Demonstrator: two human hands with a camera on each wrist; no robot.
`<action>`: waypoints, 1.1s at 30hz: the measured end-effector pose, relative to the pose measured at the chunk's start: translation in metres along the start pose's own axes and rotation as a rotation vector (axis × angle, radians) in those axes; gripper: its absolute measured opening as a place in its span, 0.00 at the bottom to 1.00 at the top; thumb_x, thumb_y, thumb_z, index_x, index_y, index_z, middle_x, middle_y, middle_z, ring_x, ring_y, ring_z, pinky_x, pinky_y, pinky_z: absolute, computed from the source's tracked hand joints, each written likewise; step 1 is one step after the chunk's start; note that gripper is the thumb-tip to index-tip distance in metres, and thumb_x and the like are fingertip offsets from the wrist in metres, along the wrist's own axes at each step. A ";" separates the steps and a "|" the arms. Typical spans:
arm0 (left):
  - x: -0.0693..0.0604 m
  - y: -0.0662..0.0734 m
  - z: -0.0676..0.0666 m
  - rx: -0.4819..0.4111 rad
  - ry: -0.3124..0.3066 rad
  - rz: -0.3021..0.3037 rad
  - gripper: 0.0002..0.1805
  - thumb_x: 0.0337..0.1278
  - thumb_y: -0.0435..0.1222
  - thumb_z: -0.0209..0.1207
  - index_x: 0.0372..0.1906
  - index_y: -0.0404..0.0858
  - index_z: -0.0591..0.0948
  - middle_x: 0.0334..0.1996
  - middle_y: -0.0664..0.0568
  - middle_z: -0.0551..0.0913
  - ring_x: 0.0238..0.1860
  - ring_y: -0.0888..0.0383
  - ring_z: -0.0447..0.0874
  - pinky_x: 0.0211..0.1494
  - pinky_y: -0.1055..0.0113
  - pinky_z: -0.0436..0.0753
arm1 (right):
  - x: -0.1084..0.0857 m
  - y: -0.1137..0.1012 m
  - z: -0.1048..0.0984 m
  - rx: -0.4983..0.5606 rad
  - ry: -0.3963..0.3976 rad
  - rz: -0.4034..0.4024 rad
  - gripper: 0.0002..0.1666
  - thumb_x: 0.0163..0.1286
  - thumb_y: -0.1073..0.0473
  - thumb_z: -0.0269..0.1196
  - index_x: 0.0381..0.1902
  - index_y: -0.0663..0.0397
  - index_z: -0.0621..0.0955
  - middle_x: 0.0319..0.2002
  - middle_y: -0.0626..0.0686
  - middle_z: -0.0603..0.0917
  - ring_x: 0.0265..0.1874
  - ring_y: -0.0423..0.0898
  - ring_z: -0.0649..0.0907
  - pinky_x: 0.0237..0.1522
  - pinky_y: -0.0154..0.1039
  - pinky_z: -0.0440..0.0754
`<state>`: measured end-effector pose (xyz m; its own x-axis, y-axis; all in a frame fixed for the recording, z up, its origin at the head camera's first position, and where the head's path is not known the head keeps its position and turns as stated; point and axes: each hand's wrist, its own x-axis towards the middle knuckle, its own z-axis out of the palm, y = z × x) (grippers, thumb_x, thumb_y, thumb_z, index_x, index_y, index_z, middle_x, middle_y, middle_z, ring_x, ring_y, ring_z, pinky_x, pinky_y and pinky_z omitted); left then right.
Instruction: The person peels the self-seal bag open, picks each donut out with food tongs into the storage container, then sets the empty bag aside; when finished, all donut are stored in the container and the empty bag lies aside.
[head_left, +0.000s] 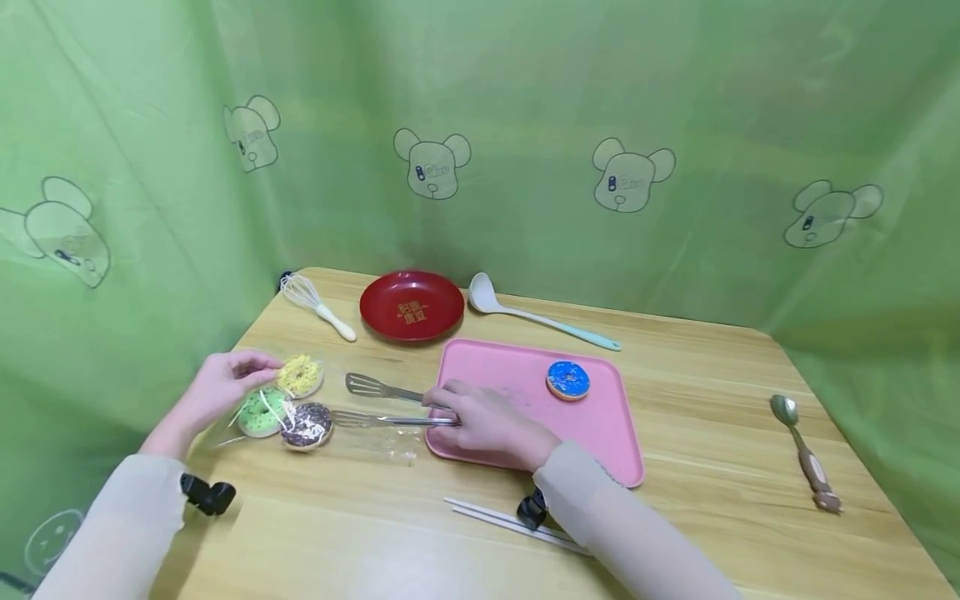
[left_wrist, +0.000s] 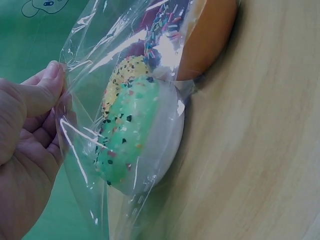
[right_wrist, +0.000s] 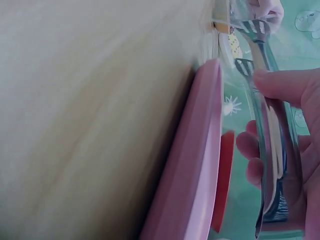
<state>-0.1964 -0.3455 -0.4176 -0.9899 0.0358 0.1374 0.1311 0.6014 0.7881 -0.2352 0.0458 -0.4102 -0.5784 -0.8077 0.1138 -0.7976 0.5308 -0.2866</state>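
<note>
Nearest you on the counter (head_left: 337, 517), the chopsticks (head_left: 487, 513) lie slantwise, partly hidden by your right sleeve (head_left: 622, 508). Beyond them your right hand (head_left: 483, 421) grips the tongs (head_left: 420, 421) over the left part of the tray (head_left: 600, 450), fingers clamped round the handle end. The slotted ends reach out left of your fingers; the long axis runs left to right, and the jaws stand apart. The nearer tip ends right by the dark donut (head_left: 303, 437); I can't tell whether they touch.

That donut shares a clear bag (left_wrist: 75, 150) with the green donut (head_left: 258, 421) and, farther off, the yellow donut (head_left: 300, 387). Your left hand (head_left: 225, 383) pinches the bag's edge between thumb and fingers, the yellow donut just right of your fingertips.

The blue donut (head_left: 567, 387) sits toward the tray's far right. Farthest off, the plate (head_left: 382, 317) lies between the whisk (head_left: 333, 321) and the ladle (head_left: 483, 296).
</note>
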 end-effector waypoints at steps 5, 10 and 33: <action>-0.001 0.001 0.000 0.006 0.002 -0.009 0.15 0.59 0.37 0.59 0.47 0.32 0.79 0.44 0.39 0.81 0.41 0.61 0.78 0.42 0.78 0.76 | 0.004 -0.004 0.003 0.003 0.026 -0.062 0.08 0.64 0.51 0.61 0.41 0.41 0.79 0.39 0.44 0.73 0.33 0.39 0.74 0.36 0.32 0.76; -0.001 0.002 0.000 0.004 -0.005 -0.020 0.16 0.60 0.39 0.59 0.47 0.32 0.79 0.45 0.39 0.81 0.43 0.57 0.78 0.43 0.78 0.76 | 0.007 -0.008 0.005 0.012 0.029 -0.096 0.03 0.63 0.52 0.62 0.35 0.40 0.79 0.41 0.43 0.73 0.34 0.38 0.75 0.37 0.32 0.76; -0.002 -0.001 0.000 0.012 0.016 -0.021 0.15 0.58 0.38 0.60 0.46 0.33 0.79 0.45 0.41 0.81 0.45 0.52 0.78 0.43 0.77 0.77 | 0.010 -0.018 0.015 0.054 0.094 -0.161 0.21 0.60 0.53 0.66 0.52 0.48 0.78 0.46 0.46 0.73 0.31 0.39 0.78 0.33 0.32 0.77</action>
<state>-0.1945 -0.3460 -0.4192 -0.9914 0.0108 0.1308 0.1100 0.6115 0.7836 -0.2236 0.0239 -0.4185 -0.4595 -0.8524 0.2496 -0.8723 0.3802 -0.3075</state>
